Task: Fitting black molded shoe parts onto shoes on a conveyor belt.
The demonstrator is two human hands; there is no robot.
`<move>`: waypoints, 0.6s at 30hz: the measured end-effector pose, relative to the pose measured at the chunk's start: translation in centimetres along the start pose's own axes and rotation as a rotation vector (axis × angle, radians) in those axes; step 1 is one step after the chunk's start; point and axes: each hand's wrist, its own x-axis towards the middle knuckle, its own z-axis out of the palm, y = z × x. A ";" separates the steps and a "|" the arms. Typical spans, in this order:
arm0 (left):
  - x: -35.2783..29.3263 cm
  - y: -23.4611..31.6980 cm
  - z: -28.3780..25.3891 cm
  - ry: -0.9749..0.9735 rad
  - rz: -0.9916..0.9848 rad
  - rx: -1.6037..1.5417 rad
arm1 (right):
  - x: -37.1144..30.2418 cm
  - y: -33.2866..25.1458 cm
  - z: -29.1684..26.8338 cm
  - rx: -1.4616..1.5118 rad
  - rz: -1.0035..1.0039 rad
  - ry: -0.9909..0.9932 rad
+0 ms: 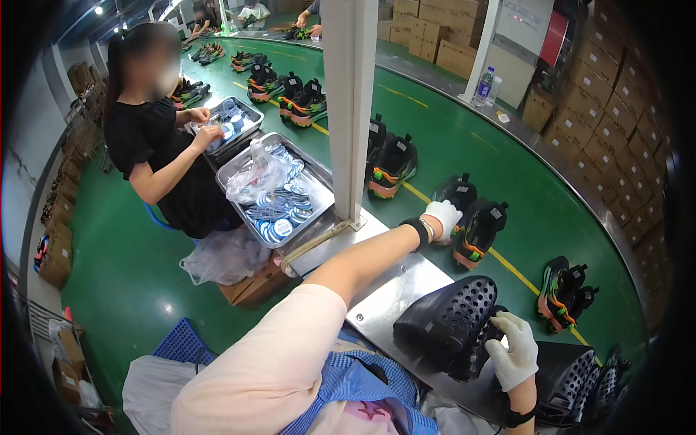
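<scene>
My left hand (442,217), in a white glove, reaches far over the green conveyor and is closed on a black sneaker (457,191) with orange and green trim. The sneaker's mate (480,228) stands just to its right. Nearer to me, my gloved right hand (513,351) has its fingers curled round the back end of a black shoe pierced with round holes (484,344). Another holed black shoe (449,315) lies against it on the metal ledge (370,308). The fingertips of both hands are partly hidden.
A white post (348,109) rises left of my reach. Metal trays (326,192) hold round blue-and-white tags, beside a seated co-worker (167,145). More sneakers (567,293) stand along the green conveyor (435,138). Several holed black shoes (580,380) sit at lower right; cartons (594,116) are stacked beyond.
</scene>
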 end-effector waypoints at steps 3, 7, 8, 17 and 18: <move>-1.1 1.1 -0.3 0.191 0.122 0.017 | -1.4 1.1 0.6 -0.088 -0.071 0.058; -3.7 -0.5 -2.4 0.283 0.209 -0.115 | -0.1 2.5 0.6 -0.105 -0.054 0.077; -4.2 -0.7 -2.6 0.335 0.260 -0.126 | -0.1 2.4 0.2 -0.110 -0.011 0.097; -7.5 -1.1 -1.7 0.311 0.270 -0.294 | -2.2 -0.1 -0.7 -0.090 0.027 0.040; -8.0 -0.9 -1.8 0.331 0.272 -0.310 | -2.3 -0.6 -0.4 -0.123 0.048 -0.024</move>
